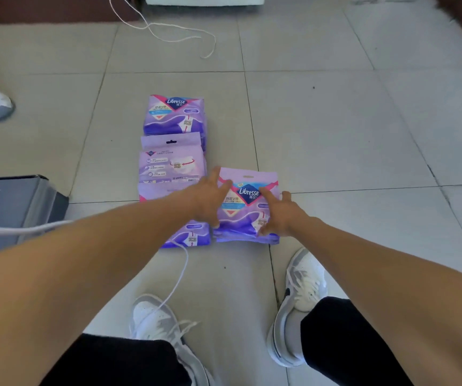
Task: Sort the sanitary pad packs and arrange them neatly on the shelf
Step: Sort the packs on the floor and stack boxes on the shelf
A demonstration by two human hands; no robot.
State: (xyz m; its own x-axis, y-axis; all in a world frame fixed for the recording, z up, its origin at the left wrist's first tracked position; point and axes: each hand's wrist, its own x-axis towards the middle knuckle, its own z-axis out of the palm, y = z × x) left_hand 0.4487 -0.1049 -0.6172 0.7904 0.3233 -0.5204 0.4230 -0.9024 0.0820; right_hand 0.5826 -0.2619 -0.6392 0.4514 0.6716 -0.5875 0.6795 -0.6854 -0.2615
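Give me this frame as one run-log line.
phase: sorting on floor | left hand: on pack's left edge | right hand: on its right side | pack: flat, face up | other packs: column beside it

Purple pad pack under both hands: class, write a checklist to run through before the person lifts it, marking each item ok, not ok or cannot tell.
1. Left hand on the pack: ok, at its left edge.
2. Right hand on it: ok, right side.
3. Fingers curled under the pack: cannot tell.
4. Pack apart from the row of packs: cannot tell, edges look close.
5. White cord off the pack: ok, it runs beside.
6. Shelf in sight: not ok.
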